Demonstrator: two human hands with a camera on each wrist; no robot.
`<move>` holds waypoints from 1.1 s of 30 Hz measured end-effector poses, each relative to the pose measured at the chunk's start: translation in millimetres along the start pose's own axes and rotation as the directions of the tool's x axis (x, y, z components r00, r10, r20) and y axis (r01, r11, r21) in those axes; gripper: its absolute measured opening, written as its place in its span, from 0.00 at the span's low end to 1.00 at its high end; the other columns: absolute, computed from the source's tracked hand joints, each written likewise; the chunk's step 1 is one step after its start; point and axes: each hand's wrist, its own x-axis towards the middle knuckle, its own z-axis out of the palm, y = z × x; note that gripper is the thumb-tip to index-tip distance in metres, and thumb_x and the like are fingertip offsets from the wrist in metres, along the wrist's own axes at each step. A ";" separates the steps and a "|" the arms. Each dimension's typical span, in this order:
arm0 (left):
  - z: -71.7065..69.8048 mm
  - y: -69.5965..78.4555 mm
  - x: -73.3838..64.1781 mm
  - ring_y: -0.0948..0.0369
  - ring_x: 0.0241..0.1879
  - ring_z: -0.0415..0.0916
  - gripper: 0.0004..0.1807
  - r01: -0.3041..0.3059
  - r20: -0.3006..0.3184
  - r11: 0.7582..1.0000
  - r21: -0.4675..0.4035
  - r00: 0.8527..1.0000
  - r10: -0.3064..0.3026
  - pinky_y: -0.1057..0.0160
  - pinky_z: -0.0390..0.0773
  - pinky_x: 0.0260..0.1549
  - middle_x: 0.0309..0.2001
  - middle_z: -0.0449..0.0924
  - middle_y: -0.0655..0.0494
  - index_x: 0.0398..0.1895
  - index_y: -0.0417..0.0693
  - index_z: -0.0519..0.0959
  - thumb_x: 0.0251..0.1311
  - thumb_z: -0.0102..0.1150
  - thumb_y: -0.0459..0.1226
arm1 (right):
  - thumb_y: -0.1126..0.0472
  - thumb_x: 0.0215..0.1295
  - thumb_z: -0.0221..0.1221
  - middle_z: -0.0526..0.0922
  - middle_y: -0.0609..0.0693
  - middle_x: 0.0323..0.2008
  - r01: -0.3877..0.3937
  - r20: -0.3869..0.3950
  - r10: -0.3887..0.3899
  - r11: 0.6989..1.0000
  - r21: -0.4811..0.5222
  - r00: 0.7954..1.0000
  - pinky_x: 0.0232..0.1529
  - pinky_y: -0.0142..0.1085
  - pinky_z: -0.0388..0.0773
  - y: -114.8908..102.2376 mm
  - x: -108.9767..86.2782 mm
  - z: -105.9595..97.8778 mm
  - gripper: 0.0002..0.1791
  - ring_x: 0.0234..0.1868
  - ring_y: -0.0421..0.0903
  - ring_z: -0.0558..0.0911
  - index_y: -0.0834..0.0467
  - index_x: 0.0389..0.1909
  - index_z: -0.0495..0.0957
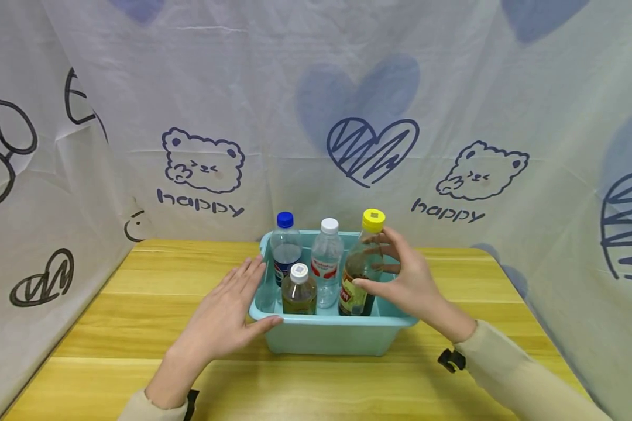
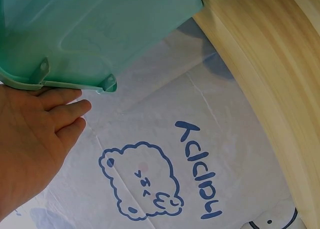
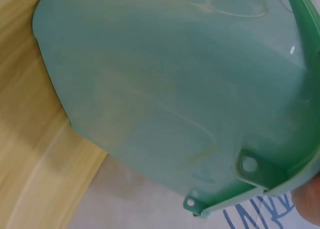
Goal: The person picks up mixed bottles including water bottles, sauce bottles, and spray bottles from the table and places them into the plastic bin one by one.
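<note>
In the head view a light teal plastic bin (image 1: 326, 339) holds several bottles. My right hand (image 1: 405, 275) grips a clear bottle with a yellow cap (image 1: 355, 263), dark liquid low inside it, at the bin's right end. The thumb lies across the bottle's front and the fingers pass behind it. My left hand (image 1: 223, 316) rests with straight fingers along the bin's left rim. Nearest to it are a blue-capped bottle (image 1: 286, 251) and a short white-capped bottle (image 1: 299, 295) of brownish liquid. A clear white-capped bottle (image 1: 326, 269) stands in the middle.
The bin sits on a wood-grain table (image 1: 153, 316). Behind it and at both sides hangs a white cloth (image 1: 289, 169) printed with bears and hearts. Both wrist views mostly show the bin's outer walls (image 2: 100, 34) and bracket tabs under its rim (image 3: 250, 164).
</note>
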 end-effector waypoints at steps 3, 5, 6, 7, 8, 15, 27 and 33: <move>0.1 0.0 0.3 0.45 0.81 0.50 0.57 -0.002 -0.001 1.000 0.001 1.000 0.002 0.45 0.56 0.78 0.83 0.50 0.43 0.82 0.37 0.55 0.66 0.51 0.71 | 0.66 0.47 0.82 0.81 0.51 0.58 -0.057 0.043 0.056 0.998 0.016 0.998 0.47 0.41 0.89 -0.3 2.0 2.6 0.50 0.55 0.52 0.85 0.53 0.71 0.67; 0.1 -0.2 0.3 0.45 0.81 0.50 0.57 -0.001 0.001 1.000 0.003 1.000 0.001 0.45 0.55 0.79 0.83 0.50 0.43 0.82 0.38 0.54 0.67 0.51 0.71 | 0.65 0.47 0.82 0.81 0.51 0.58 -0.089 0.074 0.088 0.996 0.011 0.993 0.48 0.41 0.89 -0.6 3.7 3.7 0.48 0.54 0.51 0.85 0.53 0.70 0.68; 0.0 -0.3 0.3 0.45 0.81 0.50 0.56 -0.001 0.001 1.000 0.002 1.000 0.001 0.45 0.56 0.79 0.83 0.50 0.43 0.82 0.38 0.54 0.67 0.50 0.71 | 0.64 0.47 0.83 0.81 0.51 0.57 -0.107 0.089 0.105 0.994 0.008 0.990 0.48 0.42 0.89 -0.8 4.7 4.1 0.48 0.54 0.51 0.85 0.53 0.69 0.69; -0.3 -0.1 0.3 0.45 0.81 0.50 0.56 -0.001 0.002 1.000 0.003 1.000 0.001 0.45 0.55 0.79 0.83 0.50 0.43 0.82 0.38 0.54 0.67 0.50 0.71 | 0.64 0.47 0.83 0.81 0.51 0.57 -0.123 0.103 0.122 0.992 0.002 0.987 0.49 0.42 0.89 -1.0 5.4 4.4 0.48 0.54 0.51 0.85 0.53 0.69 0.69; -0.3 -0.3 0.3 0.45 0.81 0.50 0.56 -0.001 0.002 1.000 0.002 1.000 0.001 0.45 0.56 0.78 0.82 0.51 0.43 0.82 0.38 0.54 0.67 0.50 0.71 | 0.64 0.46 0.83 0.81 0.51 0.57 -0.137 0.116 0.137 0.991 -0.007 0.984 0.49 0.43 0.89 -0.8 6.1 4.6 0.48 0.53 0.52 0.85 0.54 0.69 0.69; -0.6 -0.7 0.5 0.45 0.81 0.50 0.57 -0.001 0.009 1.000 0.003 1.000 0.001 0.45 0.55 0.79 0.83 0.50 0.43 0.82 0.38 0.54 0.66 0.51 0.71 | 0.64 0.47 0.82 0.78 0.56 0.56 -0.251 0.194 0.255 0.967 -0.042 0.947 0.49 0.43 0.89 3.4 9.1 4.3 0.48 0.53 0.56 0.85 0.58 0.68 0.67; -2.1 0.0 1.7 0.46 0.82 0.48 0.57 0.004 0.023 1.000 -0.005 1.000 -0.004 0.46 0.53 0.80 0.83 0.49 0.44 0.83 0.39 0.53 0.66 0.51 0.71 | 0.67 0.45 0.82 0.77 0.60 0.60 -0.296 0.278 0.310 0.951 -0.092 0.909 0.55 0.49 0.86 3.8 12.0 4.0 0.52 0.57 0.60 0.84 0.59 0.70 0.61; -1.5 0.3 0.1 0.46 0.82 0.48 0.57 0.010 0.033 1.000 -0.005 0.999 -0.010 0.46 0.53 0.80 0.83 0.47 0.45 0.83 0.39 0.53 0.66 0.51 0.71 | 0.66 0.45 0.83 0.77 0.61 0.60 -0.298 0.290 0.314 0.949 -0.102 0.904 0.55 0.50 0.86 3.8 12.8 5.0 0.54 0.58 0.61 0.84 0.59 0.70 0.60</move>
